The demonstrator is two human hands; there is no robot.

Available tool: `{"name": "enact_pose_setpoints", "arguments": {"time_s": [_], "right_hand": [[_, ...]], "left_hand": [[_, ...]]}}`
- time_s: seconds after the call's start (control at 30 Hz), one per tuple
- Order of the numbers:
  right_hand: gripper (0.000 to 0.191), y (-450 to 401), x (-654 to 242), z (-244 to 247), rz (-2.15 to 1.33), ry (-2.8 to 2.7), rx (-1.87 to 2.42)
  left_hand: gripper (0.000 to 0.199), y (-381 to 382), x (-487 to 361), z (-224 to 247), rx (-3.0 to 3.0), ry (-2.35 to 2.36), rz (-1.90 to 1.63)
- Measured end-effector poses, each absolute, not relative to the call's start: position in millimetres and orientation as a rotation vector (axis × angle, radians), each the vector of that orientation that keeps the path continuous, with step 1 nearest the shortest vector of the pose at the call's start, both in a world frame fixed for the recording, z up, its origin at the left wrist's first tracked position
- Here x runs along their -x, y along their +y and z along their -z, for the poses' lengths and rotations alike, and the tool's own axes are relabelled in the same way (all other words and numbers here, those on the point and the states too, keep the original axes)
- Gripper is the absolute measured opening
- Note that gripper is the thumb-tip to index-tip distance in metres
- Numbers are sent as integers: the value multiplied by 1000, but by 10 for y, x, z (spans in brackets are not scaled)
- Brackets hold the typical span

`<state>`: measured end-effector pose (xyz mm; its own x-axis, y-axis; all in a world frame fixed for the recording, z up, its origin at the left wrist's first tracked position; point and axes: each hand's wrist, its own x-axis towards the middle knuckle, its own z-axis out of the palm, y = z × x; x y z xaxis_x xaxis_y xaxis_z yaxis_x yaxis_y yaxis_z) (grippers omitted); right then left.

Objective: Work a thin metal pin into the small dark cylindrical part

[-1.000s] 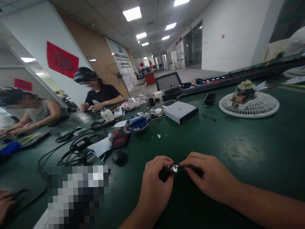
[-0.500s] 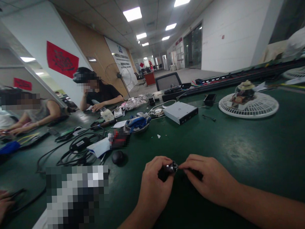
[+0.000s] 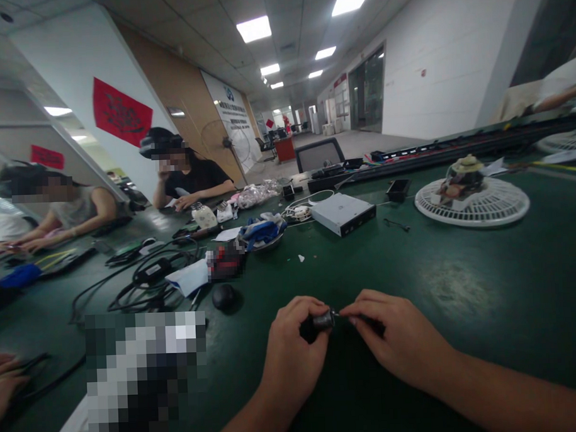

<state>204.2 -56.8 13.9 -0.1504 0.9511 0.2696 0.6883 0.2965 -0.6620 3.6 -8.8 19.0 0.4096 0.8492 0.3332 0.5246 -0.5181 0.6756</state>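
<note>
My left hand (image 3: pixel 296 342) is closed around a small dark metal cylinder (image 3: pixel 324 320), holding it just above the green table between thumb and fingers. The cylinder lies on its side, one end facing right. At that end a thin bright bit shows, too small to name. My right hand (image 3: pixel 393 329) has its thumb and index fingertip drawn together there, the index tip at the bright bit. What the right fingers pinch, if anything, is too small to make out.
A black mouse (image 3: pixel 223 297), tangled black cables (image 3: pixel 152 271) and a blue cloth bundle (image 3: pixel 263 231) lie to the left. Farther off are a grey disc drive (image 3: pixel 343 213) and a white fan grille (image 3: pixel 471 203). Two people sit at the far left; another person's hand (image 3: pixel 5 380) shows at the left edge.
The cylinder has turned in my left hand, so its side shows more and its end face less. My right fingertips stay close to its end, shifted very slightly right.
</note>
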Motion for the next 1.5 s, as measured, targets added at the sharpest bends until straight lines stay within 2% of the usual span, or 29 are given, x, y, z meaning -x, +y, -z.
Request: {"name": "enact_pose_setpoints", "arguments": {"time_s": [0.27,0.53,0.7,0.87,1.0,1.2,1.37,1.5], "right_hand": [[28,-555,-2018,-154,-479,-1908,1516],[34,-557,-2019,-157,-437,-2002,1595],[28,-558,-2012,-179,-470,-1993,1583],[9,-575,-1985,-194,-467,-1981,1649],[18,-586,-1976,-183,-457,-2079,1670],[5,-564,-1985,-167,-566,-1957,1610],[16,-525,-2020,-182,-685,-1791,1540],[11,-509,-2052,-177,-699,-1763,1427]], "left_hand": [[29,-99,-31,-157,-2197,1257,-933],[26,-82,-16,-176,-2077,1383,-918],[25,-80,-8,-175,-2066,1394,-917],[26,-74,-5,-144,-2025,1424,-952],[30,-75,-7,-132,-1985,1448,-932],[34,-92,-21,-163,-1973,1410,-902],[35,-126,-32,-227,-2061,1286,-832],[36,-163,-43,-241,-2156,1214,-810]]}}
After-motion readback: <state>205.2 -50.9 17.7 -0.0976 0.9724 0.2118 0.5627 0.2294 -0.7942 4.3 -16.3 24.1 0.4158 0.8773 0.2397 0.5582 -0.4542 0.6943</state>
